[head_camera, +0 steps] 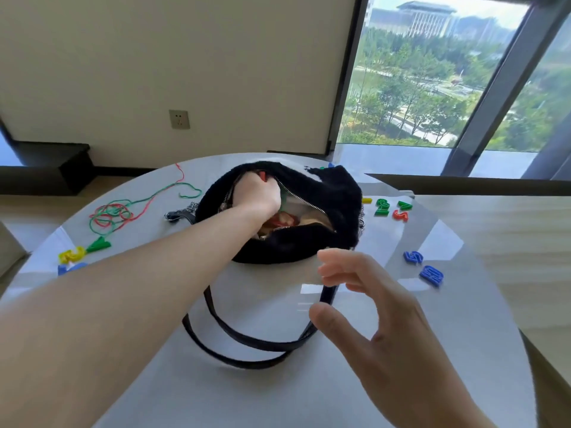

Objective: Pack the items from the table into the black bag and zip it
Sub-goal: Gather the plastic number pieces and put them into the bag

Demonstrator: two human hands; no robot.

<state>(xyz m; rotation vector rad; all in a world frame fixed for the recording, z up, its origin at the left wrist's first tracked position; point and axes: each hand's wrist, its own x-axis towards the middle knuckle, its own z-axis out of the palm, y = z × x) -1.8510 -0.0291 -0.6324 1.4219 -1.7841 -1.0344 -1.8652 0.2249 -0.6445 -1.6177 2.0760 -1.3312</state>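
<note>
Bag [309, 193] set mid-table [262, 396], with small things spread around it.
The straps [247, 341] are laid on the table before the bag. Left of the bag a tangle of strings [114, 214] is spread, with number pieces [83, 251] grouped before it. Right of the bag three number pieces [389, 208] are clustered, and two more [423, 267] are placed nearer. The left hand [256, 196] is sunk in the bag's opening; the right hand [370, 304] is held before the bag.
</note>
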